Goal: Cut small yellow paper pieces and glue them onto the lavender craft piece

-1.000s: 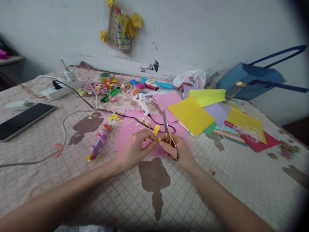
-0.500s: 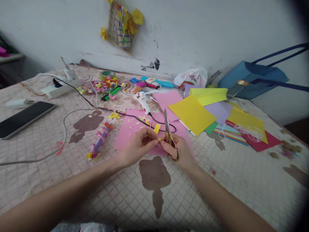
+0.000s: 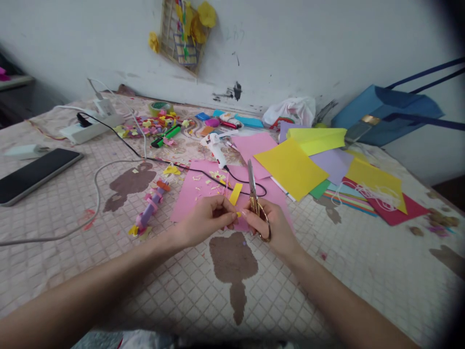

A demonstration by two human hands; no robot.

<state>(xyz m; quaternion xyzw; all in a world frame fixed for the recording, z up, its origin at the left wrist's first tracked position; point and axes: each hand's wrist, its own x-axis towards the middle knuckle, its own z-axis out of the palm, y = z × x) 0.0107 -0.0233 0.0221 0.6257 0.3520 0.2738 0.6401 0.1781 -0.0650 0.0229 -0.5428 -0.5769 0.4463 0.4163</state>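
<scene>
My left hand pinches a tiny yellow paper piece between thumb and finger, over the near part of a pink sheet. Just right of it, my right hand is closed around the gold handles of a pair of scissors, whose blades point away from me. A yellow paper strip shows just beyond my left fingertips. Small paper scraps and a black cable lie on the pink sheet. Left of my left hand is a purple roll with pink, orange and yellow bits on it.
Behind the pink sheet lies a white glue gun. Coloured papers spread to the right, near a blue bag. At the left are a phone, a power strip and cables. Paper flowers lie at the back.
My right fingertips have moved slightly away from the yellow piece, which stays in my left fingers. More of the yellow strip shows. The view has shifted a little.
</scene>
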